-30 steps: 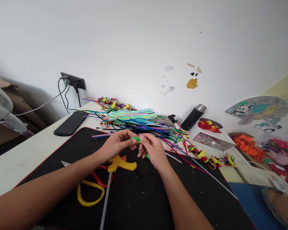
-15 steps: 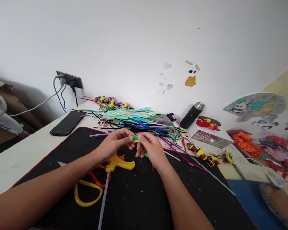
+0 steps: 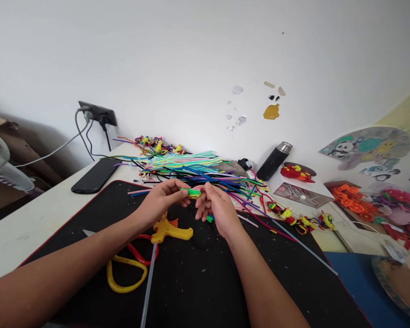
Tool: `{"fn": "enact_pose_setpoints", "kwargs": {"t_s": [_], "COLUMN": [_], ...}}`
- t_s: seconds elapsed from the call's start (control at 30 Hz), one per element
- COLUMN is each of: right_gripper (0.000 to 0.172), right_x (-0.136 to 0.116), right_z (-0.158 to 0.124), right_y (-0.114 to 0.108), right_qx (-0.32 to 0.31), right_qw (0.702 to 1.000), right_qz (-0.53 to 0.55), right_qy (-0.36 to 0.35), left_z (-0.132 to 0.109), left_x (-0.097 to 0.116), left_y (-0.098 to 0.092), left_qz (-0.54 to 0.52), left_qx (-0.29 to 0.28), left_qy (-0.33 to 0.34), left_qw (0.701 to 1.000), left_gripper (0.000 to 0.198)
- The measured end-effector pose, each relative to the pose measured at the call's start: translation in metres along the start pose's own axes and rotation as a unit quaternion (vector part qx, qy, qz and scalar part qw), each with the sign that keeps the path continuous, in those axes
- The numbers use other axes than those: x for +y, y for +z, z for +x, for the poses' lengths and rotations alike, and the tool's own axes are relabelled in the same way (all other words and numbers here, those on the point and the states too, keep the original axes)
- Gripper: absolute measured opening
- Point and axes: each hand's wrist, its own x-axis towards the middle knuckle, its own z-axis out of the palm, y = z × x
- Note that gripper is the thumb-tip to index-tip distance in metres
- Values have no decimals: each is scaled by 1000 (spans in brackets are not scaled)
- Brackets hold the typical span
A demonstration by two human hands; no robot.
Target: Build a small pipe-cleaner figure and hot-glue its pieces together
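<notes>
My left hand (image 3: 164,199) and my right hand (image 3: 216,208) meet above the black mat (image 3: 191,282), both pinching a short green pipe-cleaner piece (image 3: 191,192) between fingertips. A second small green bit (image 3: 210,219) shows under my right hand's fingers. Just below the hands lies a yellow glue gun (image 3: 172,231) with a clear glue stick (image 3: 148,287) running toward me. Behind the hands spreads a pile of coloured pipe cleaners (image 3: 194,171).
Red and yellow scissors (image 3: 128,269) lie left of the glue gun. A black phone (image 3: 95,175) rests at the mat's far left corner, near a wall socket with cables (image 3: 97,115). A black flask (image 3: 274,161), small finished figures (image 3: 300,223) and craft flowers (image 3: 351,202) sit at right. A fan (image 3: 0,159) stands far left.
Both hands stay together on the green piece and have lifted slightly; the fingers have turned it a little. The camera has tilted a bit.
</notes>
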Motion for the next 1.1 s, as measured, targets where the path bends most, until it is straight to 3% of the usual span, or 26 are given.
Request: {"fn": "enact_pose_setpoints", "kwargs": {"t_s": [0.3, 0.5, 0.73, 0.9, 1.1], "right_gripper": [54, 48, 51, 62, 63], "right_x": [2, 1, 0, 0, -1], "right_z": [0, -2, -1, 1, 0], "right_y": [3, 3, 2, 2, 5], "right_qx": [-19, -30, -17, 12, 0], "right_qw": [999, 999, 1000, 1000, 1000], "right_qz": [-38, -27, -12, -1, -9], "right_qy": [0, -3, 2, -1, 6], "left_z": [-3, -1, 0, 0, -3], "left_x": [-1, -6, -3, -1, 1], "left_y": [2, 1, 0, -1, 2], "left_qz": [36, -33, -99, -25, 56], "left_qx": [-11, -24, 7, 21, 15], "left_qy": [17, -4, -21, 1, 19], "left_qw": [999, 999, 995, 999, 998], "left_gripper": [33, 34, 33, 34, 37]}}
